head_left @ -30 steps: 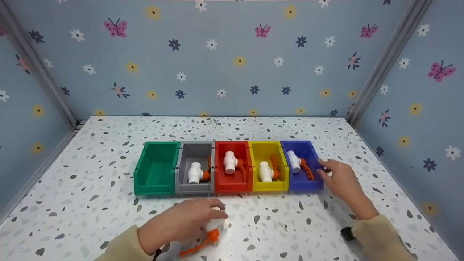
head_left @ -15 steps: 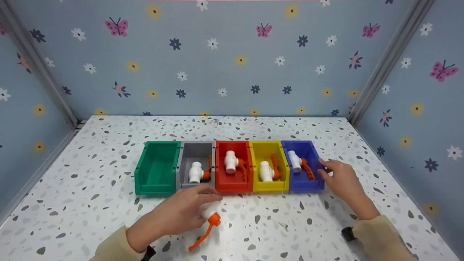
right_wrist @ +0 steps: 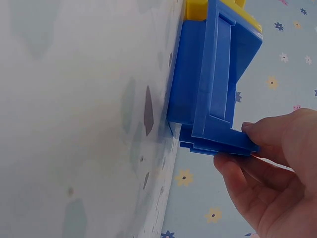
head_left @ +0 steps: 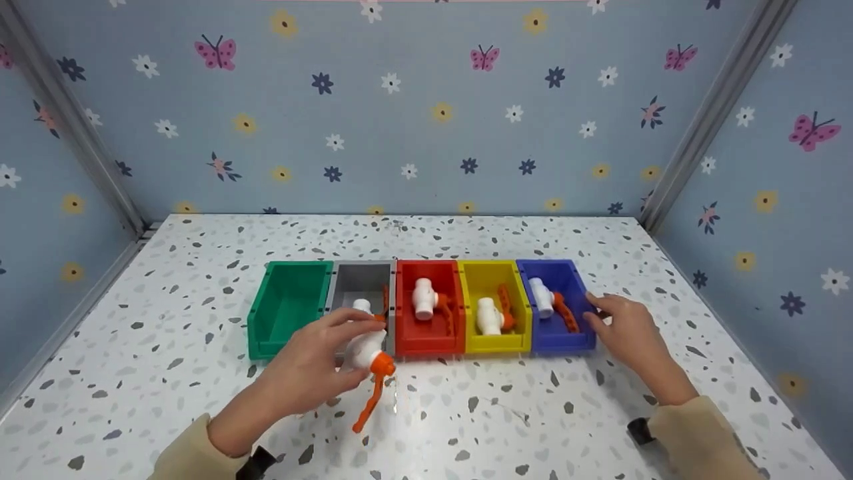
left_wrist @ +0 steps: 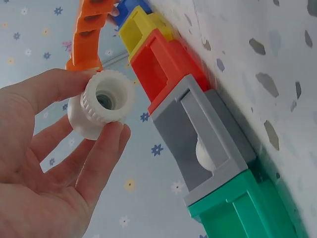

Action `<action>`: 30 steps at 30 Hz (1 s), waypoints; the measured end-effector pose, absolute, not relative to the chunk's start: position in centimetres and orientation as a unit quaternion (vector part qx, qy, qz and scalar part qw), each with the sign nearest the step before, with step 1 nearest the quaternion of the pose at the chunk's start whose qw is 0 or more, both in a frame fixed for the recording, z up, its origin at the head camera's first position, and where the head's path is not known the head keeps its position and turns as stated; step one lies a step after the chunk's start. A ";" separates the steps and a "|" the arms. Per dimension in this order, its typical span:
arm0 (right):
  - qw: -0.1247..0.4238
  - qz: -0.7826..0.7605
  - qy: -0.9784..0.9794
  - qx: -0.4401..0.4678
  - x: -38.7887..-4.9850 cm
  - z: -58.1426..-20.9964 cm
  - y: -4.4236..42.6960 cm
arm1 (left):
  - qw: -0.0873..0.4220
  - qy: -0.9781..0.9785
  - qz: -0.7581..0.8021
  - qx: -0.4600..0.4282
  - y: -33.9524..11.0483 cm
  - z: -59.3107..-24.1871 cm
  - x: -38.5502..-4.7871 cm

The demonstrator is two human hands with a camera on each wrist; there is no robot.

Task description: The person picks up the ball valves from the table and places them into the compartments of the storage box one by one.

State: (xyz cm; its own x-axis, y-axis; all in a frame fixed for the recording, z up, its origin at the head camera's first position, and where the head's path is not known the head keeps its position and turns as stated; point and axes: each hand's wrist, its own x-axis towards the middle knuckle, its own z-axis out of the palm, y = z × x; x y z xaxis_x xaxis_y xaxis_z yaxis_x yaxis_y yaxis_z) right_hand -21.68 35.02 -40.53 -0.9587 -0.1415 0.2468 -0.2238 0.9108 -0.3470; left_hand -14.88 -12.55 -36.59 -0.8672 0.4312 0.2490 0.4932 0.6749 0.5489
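My left hand [head_left: 310,363] pinches a white ball valve [head_left: 366,349] by its body, above the table in front of the grey bin [head_left: 363,271]. The valve's orange lever [head_left: 368,407] hangs down toward me; in the left wrist view the open threaded end of the valve body [left_wrist: 106,99] faces the camera. At the row's right end my right hand [head_left: 630,331] pinches the side wall of the blue bin [head_left: 560,343] between thumb and fingers, plainly seen in the right wrist view on the blue bin [right_wrist: 218,131].
The bins stand side by side. The green bin [head_left: 290,347] has nothing visible inside. One valve each lies in the grey, red [head_left: 430,343], yellow [head_left: 496,343] and blue bins; my left hand partly covers the grey bin's valve [head_left: 362,305]. Patterned panels [head_left: 426,133] enclose the speckled table [head_left: 466,427].
My left hand has lifted the ball valve off the table and carried it forward and left toward the grey bin. The right hand has stayed on the blue bin.
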 end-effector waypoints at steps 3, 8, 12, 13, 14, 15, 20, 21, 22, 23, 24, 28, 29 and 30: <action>0.115 0.191 -0.970 0.098 -21.7 -40.6 35.0 | 0.082 -0.915 -0.317 -0.235 -12.9 -36.4 -15.1; 0.127 0.196 -0.966 0.107 -21.8 -40.6 35.0 | 0.124 -0.916 -0.314 -0.218 -13.8 -35.7 -15.7; 0.123 0.197 -0.967 0.105 -21.8 -40.5 35.0 | 0.138 -0.918 -0.309 -0.208 -14.7 -35.2 -16.6; 0.120 0.197 -0.968 0.104 -21.8 -40.5 34.9 | 0.138 -0.919 -0.308 -0.204 -15.0 -35.1 -16.8; 0.119 0.196 -0.968 0.101 -21.8 -40.5 34.9 | 0.137 -0.921 -0.306 -0.200 -15.2 -35.0 -17.1; 0.117 0.196 -0.969 0.100 -21.7 -40.4 34.9 | 0.136 -0.923 -0.302 -0.195 -15.5 -34.9 -17.4; 0.119 0.191 -0.970 0.095 -21.6 -40.4 34.9 | 0.118 -0.934 -0.293 -0.167 -17.0 -34.7 -18.8; 0.118 0.191 -0.970 0.093 -21.6 -40.5 34.9 | 0.112 -0.936 -0.291 -0.161 -17.2 -34.7 -19.0; 0.118 0.190 -0.970 0.092 -21.6 -40.5 34.9 | 0.108 -0.937 -0.292 -0.156 -17.5 -34.7 -19.3; 0.118 0.190 -0.970 0.092 -21.6 -40.5 34.9 | 0.104 -0.938 -0.294 -0.150 -17.7 -34.7 -19.7; 0.118 0.190 -0.970 0.092 -21.6 -40.6 34.9 | 0.100 -0.939 -0.296 -0.146 -18.0 -34.7 -20.0; 0.120 0.190 -0.970 0.092 -21.6 -40.6 34.9 | 0.087 -0.943 -0.299 -0.120 -18.7 -34.6 -21.1; 0.122 0.190 -0.970 0.094 -21.6 -40.6 34.9 | 0.085 -0.944 -0.299 -0.113 -18.8 -34.6 -21.4; 0.123 0.190 -0.969 0.095 -21.6 -40.6 35.0 | 0.083 -0.946 -0.297 -0.104 -19.0 -34.6 -21.6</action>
